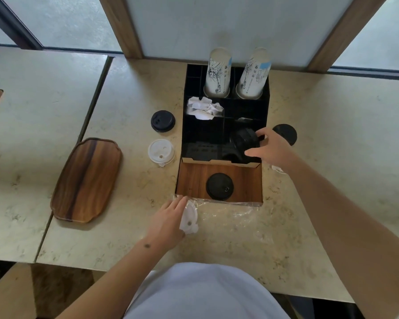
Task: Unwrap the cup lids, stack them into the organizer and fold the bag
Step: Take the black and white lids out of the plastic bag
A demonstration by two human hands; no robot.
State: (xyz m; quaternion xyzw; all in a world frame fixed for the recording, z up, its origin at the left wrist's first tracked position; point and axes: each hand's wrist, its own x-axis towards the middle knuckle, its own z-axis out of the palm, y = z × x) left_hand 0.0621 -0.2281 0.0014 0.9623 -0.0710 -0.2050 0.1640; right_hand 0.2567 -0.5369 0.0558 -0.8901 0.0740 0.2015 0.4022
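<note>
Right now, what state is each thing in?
Organizer: upright, front right slot being filled.
Black lids: tilted stack, gripped by right hand.
White lid: held on edge by left hand.
Bag: empty, flat, unfolded.
Cups: two inverted stacks in back slots.
Napkins: crumpled in middle slot.

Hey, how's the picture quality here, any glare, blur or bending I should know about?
Head view: soft, even daylight with faint shadows; wide-angle bending curves the counter edges and window frames; the black organizer swallows detail, so the black lids under the right hand are hard to separate; the clear bag shows only by faint sheen; the left hand looks slightly soft.
</note>
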